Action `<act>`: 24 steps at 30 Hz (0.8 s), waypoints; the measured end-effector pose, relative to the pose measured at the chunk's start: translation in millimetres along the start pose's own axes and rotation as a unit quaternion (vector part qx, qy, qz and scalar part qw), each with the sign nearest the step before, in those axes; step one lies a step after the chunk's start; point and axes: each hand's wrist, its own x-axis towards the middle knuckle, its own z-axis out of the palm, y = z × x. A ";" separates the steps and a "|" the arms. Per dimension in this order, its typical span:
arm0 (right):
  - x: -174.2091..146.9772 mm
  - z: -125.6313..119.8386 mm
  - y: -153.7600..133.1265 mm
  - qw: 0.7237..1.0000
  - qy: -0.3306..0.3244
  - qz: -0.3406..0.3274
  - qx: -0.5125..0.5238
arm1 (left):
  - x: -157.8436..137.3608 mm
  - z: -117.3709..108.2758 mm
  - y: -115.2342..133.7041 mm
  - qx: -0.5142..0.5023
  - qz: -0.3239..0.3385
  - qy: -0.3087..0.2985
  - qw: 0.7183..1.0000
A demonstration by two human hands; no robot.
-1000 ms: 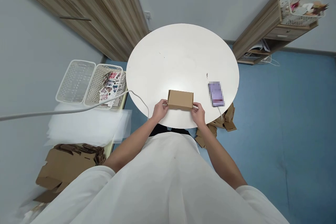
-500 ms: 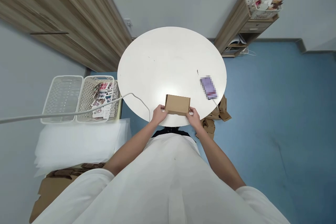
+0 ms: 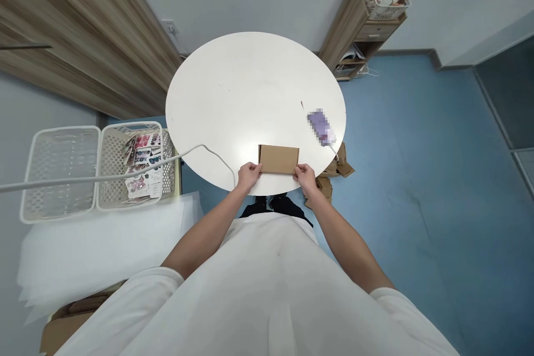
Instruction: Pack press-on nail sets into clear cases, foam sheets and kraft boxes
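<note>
A small brown cardboard box [image 3: 279, 159] lies at the near edge of the round white table [image 3: 254, 78], its lid facing up and folded down. My left hand [image 3: 249, 176] grips the box's left front corner, thumb pointing inward. At the right front corner, my right hand [image 3: 305, 177] holds the box with thumb and fingers. The undersides of both hands' grips are hidden. To the right of the box lies a blurred purple phone [image 3: 320, 127] with a white cable.
A grey cable [image 3: 183, 153] crosses from the left onto the table. White baskets [image 3: 100, 172], one with several carded accessories, stand at left above white sheets [image 3: 104, 250]. Flat cardboard pieces [image 3: 323, 186] lie below the table's right edge. A wooden cabinet [image 3: 346, 28] stands behind.
My view has shifted, so the table and baskets appear further left. The box's front flap, slightly proud before, now sits flush. Both hands keep hold of its front corners.
</note>
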 end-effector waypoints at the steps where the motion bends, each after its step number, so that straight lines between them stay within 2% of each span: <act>1: -3.5 -2.3 3.0 1.000 0.010 -0.008 0.004 | -2.0 0.9 -0.5 0.009 0.009 -0.002 1.000; 6: -25.2 -27.2 19.2 0.997 0.041 -0.007 0.069 | -15.4 16.4 0.9 0.050 0.046 -0.029 0.997; 11: -39.1 -69.2 34.9 0.985 0.099 -0.002 0.138 | -28.8 53.4 18.9 0.102 0.085 -0.077 0.988; 14: -42.1 -99.2 44.8 0.977 0.147 -0.005 0.151 | -36.1 86.5 37.0 0.134 0.118 -0.107 0.978; 18: -42.0 -143.0 62.9 0.963 0.207 -0.008 0.170 | -46.0 141.1 57.4 0.154 0.155 -0.185 0.958; 24: -20.7 -208.9 91.5 0.951 0.271 -0.020 0.149 | -53.7 227.1 67.3 0.147 0.153 -0.283 0.935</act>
